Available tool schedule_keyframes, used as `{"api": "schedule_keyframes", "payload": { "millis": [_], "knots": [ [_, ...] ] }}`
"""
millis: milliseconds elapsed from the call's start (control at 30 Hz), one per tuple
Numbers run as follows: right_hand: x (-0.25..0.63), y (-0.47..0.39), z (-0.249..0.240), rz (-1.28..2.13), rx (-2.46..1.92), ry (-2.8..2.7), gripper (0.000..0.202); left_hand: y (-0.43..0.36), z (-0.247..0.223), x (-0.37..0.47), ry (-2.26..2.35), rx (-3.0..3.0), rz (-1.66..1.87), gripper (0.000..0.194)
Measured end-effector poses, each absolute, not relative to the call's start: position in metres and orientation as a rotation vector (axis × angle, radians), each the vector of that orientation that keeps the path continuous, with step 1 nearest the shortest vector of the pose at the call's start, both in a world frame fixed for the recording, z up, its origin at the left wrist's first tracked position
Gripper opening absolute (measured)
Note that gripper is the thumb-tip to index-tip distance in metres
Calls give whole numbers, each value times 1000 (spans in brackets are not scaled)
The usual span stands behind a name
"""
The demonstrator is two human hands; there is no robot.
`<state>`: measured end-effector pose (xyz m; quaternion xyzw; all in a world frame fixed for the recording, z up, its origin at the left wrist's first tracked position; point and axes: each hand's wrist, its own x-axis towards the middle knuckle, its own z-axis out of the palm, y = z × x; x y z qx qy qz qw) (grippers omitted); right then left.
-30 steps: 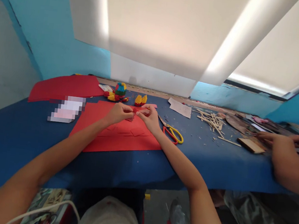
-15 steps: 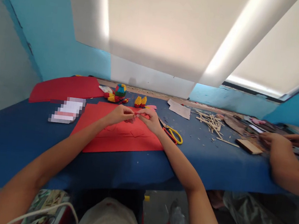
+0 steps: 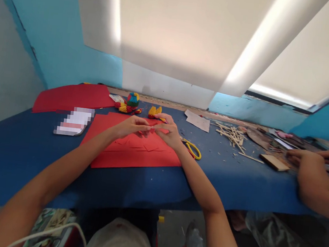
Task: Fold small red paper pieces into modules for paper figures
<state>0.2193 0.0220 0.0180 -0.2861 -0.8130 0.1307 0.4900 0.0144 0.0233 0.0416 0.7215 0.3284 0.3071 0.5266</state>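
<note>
My left hand [image 3: 134,127] and my right hand [image 3: 167,133] meet over a red sheet [image 3: 124,159], fingertips pinched together. Between them is a small piece of red paper [image 3: 152,129], mostly hidden by the fingers. Small cut and folded red paper pieces [image 3: 132,143] lie on the sheet below. By my right wrist lie scissors [image 3: 193,148] with yellow and red handles, their blades covered by the hand. Just behind my hands stand yellow-and-red folded paper pieces [image 3: 154,111].
A colourful folded-paper figure [image 3: 132,101] stands at the back, near another red sheet [image 3: 72,96]. A phone [image 3: 74,122] lies left. To the right are white paper [image 3: 197,120], thin wooden sticks [image 3: 231,136], a wooden block [image 3: 274,162] and a co-worker's hands [image 3: 306,155].
My right hand has turned, its fingers now spreading further up and covering the scissor blades. Both hands stay close together over the red sheet. The co-worker's hand has shifted slightly.
</note>
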Motion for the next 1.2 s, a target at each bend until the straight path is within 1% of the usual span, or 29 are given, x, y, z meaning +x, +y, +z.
{"api": "schedule_keyframes", "payload": {
  "millis": [100,167,233,533,733,967,1100,1200],
  "knots": [
    [216,23,16,505,-697,-1845,24,26,38,17,853,1754,842,21],
    [213,25,14,643,-718,-1740,29,28,35,18,881,1759,907,18],
    [211,27,12,720,-751,-1668,29,29,34,19,893,1778,930,18],
    [207,30,7,816,-779,-1616,24,24,34,22,868,1775,941,24],
    [206,31,8,861,-758,-1664,21,25,31,23,846,1809,988,20],
    [200,28,7,844,-779,-1632,34,28,27,23,865,1857,997,23],
    [200,29,5,933,-760,-1606,36,27,29,23,864,1906,968,25],
    [202,31,4,925,-773,-1655,34,26,33,21,889,2001,886,25]
  ]
}}
